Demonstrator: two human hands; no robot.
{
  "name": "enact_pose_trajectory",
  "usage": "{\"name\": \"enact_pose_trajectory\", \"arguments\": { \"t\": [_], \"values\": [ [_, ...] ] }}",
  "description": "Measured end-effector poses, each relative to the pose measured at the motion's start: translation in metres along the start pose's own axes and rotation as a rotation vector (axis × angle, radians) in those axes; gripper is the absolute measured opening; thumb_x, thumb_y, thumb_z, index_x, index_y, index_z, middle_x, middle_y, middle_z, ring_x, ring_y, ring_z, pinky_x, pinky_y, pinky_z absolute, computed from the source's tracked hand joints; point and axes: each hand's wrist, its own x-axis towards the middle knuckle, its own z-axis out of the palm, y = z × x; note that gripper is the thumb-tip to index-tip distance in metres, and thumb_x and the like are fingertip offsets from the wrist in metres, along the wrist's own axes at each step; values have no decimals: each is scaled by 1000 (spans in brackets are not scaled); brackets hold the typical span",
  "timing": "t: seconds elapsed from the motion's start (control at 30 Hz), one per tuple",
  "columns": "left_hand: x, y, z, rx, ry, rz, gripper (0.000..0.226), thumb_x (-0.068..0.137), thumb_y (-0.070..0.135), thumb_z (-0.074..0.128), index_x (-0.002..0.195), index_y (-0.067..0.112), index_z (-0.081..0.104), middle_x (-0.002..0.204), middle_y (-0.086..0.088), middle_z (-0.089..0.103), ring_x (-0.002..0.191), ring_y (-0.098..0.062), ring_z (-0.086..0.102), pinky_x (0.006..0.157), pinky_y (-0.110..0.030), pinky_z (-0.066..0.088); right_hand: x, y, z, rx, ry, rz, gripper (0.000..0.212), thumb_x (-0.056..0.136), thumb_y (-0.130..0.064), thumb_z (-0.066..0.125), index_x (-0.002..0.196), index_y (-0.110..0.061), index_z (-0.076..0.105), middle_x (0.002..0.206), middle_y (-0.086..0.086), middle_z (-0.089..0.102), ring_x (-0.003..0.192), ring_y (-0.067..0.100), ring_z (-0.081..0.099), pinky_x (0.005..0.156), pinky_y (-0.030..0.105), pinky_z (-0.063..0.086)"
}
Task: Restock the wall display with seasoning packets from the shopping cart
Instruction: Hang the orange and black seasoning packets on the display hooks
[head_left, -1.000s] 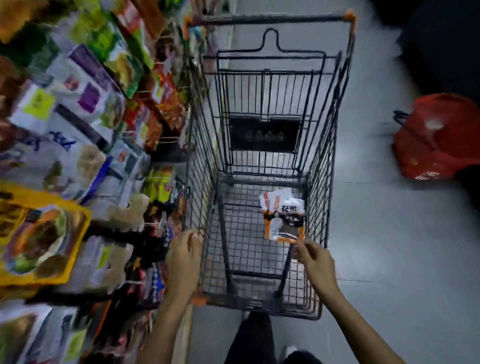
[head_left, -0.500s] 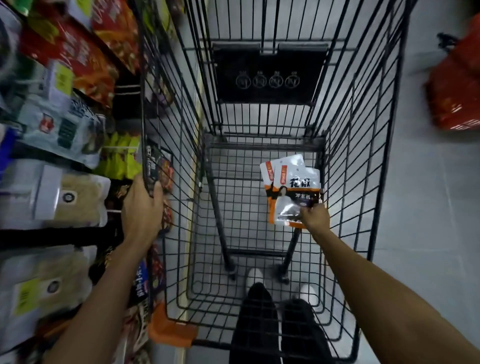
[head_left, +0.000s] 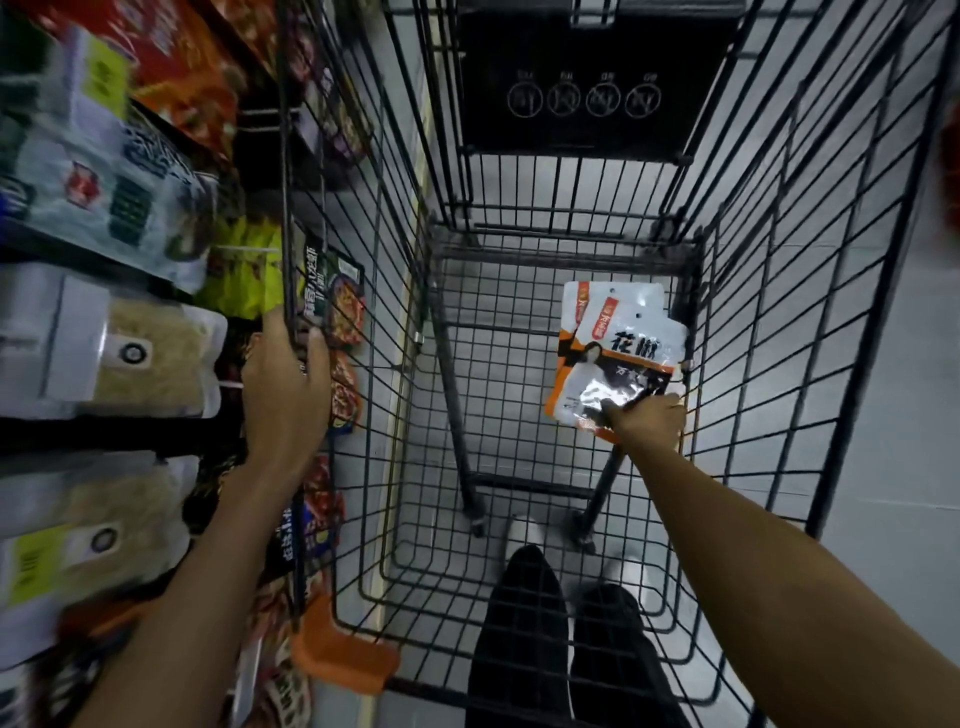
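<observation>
Pinching the lower edge of the seasoning packets (head_left: 615, 358), the right hand (head_left: 649, 422) reaches into the cart (head_left: 810, 291); the left hand (head_left: 283, 387) grips its rim.

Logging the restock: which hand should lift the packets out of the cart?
Right. The right hand grips the seasoning packets; the left hand is away from them, holding the cart rim.

Dim; wide-angle bowing; left edge blurred; packet (head_left: 602, 395) glare.
</observation>
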Motion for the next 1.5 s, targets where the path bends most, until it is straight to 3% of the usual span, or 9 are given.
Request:
{"name": "enact_pose_trajectory", "arguments": {
  "t": [0.23, 0.4, 0.6, 0.83, 0.93, 1.07, 1.17, 1.4, 1.5],
  "values": [
    [-2, 2, -4, -35, 40, 66, 19, 97, 6, 46, 106, -8, 54, 83, 0, 45, 70, 1, 28, 63, -17, 22, 6, -6, 8, 53, 141, 77, 80, 77, -30, 78, 134, 5, 35, 137, 23, 41, 129, 37, 40, 105, 48, 39],
    [-3, -4, -4, -72, 24, 54, 22, 100, 12, 43, 110, -3, 55, 87, -1, 52, 75, -6, 40, 64, -16, 26, -6, -12, 12, 75, 337, 61, 59, 82, -14, 73, 128, 3, 40, 132, 20, 45, 125, 35, 44, 102, 45, 37],
    [-5, -2, -8, -104, 26, 22, 23, 99, 12, 44, 111, -4, 56, 89, -12, 59, 78, -18, 48, 66, -15, 27, -16, -8, 0, 481, 166, -19, 38, 84, -14, 71, 114, 1, 52, 109, 17, 64, 103, 32, 62, 87, 38, 51],
    [-4, 42, -2, 40, 257, 245, 26, 92, -2, 47, 117, -4, 54, 117, -20, 55, 111, -29, 50, 95, -34, 41, -63, 22, -26, 517, 285, -35, 25, 88, -10, 66, 112, -7, 60, 104, 14, 68, 100, 30, 63, 82, 33, 46],
    [-9, 72, 54, -170, 4, 223, 21, 92, -2, 48, 111, -2, 58, 108, -16, 59, 101, -27, 56, 85, -28, 43, -70, 33, -30, 505, 283, 6, 24, 88, -8, 65, 112, -6, 60, 108, 15, 67, 103, 32, 63, 88, 41, 50],
    [-19, 88, 161, -355, -494, -216, 15, 95, 9, 52, 109, 7, 59, 97, -7, 64, 91, -20, 58, 70, -18, 43, -64, 35, -24, 491, 337, -62, 24, 88, -7, 64, 111, -5, 60, 107, 14, 66, 100, 29, 62, 85, 39, 51],
    [-19, 89, 226, -400, -705, -407, 24, 95, 17, 56, 114, 2, 55, 110, -10, 62, 102, -27, 59, 75, -27, 47, -54, 31, -18, 522, 380, -107, 26, 88, -6, 64, 113, -7, 61, 100, 5, 64, 91, 16, 57, 81, 32, 49],
    [-17, 101, 293, -278, -771, -433, 40, 86, 28, 67, 111, -2, 60, 113, -19, 64, 103, -34, 61, 82, -40, 53, -39, 28, -10, 539, 372, -138, 19, 89, -7, 64, 107, -13, 61, 86, -8, 58, 78, 6, 55, 66, 13, 44],
    [-15, 109, 296, -295, -684, -547, 38, 79, 23, 76, 106, 2, 62, 110, -15, 66, 101, -31, 64, 79, -36, 54, -36, 27, -10, 556, 369, -128, 19, 88, -6, 63, 107, -13, 61, 86, -8, 58, 81, 8, 55, 71, 20, 46]
  ]
}}
